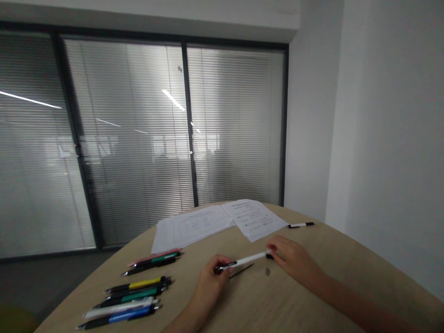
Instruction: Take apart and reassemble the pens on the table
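left grip (212, 277) closed on white pen (250, 259) | right grip (290, 253) pinching its black right end (269, 256) | looks like joint work, needs steady alignment imo

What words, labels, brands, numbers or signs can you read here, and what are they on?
None can be read.
Right sheet: heading and lines of writing, too small and blurred.
Left sheet: grid and print, too blurred.
White pen, held: none readable.
Other pens: no readable marking.
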`<state>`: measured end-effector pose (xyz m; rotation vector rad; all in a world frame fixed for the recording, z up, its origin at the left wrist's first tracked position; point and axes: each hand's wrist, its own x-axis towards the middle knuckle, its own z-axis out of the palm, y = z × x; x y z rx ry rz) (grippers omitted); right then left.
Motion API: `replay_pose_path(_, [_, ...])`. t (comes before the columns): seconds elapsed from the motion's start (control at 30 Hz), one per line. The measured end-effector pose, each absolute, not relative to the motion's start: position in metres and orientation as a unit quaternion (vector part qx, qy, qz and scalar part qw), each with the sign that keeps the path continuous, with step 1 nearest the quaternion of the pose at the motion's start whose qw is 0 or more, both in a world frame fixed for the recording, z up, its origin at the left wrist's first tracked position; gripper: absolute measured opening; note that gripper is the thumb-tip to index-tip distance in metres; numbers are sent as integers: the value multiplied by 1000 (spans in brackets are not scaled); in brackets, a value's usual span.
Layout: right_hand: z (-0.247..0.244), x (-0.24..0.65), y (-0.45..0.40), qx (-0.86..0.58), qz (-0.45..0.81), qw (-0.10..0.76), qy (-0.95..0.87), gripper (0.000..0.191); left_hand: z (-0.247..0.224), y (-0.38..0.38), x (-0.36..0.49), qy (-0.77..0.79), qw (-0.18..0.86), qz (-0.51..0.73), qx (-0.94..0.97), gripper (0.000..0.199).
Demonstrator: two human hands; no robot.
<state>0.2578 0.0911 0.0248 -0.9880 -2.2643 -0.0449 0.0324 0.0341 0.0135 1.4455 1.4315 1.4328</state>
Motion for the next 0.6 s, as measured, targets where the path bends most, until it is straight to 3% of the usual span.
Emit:
replay_pose_path(0.17, [27, 254, 85, -367, 36, 345, -863, 19, 15, 31, 34, 558, 277, 527, 578, 6])
replay_pose_path(0.4, [32, 247, 83, -384, 235, 416, -790, 14, 12, 27, 35, 538, 162, 457, 690, 17])
replay_pose_path(0.6, [35, 242, 74, -360, 325, 475, -734, 9, 10, 27, 35, 545, 143, 422, 710, 19])
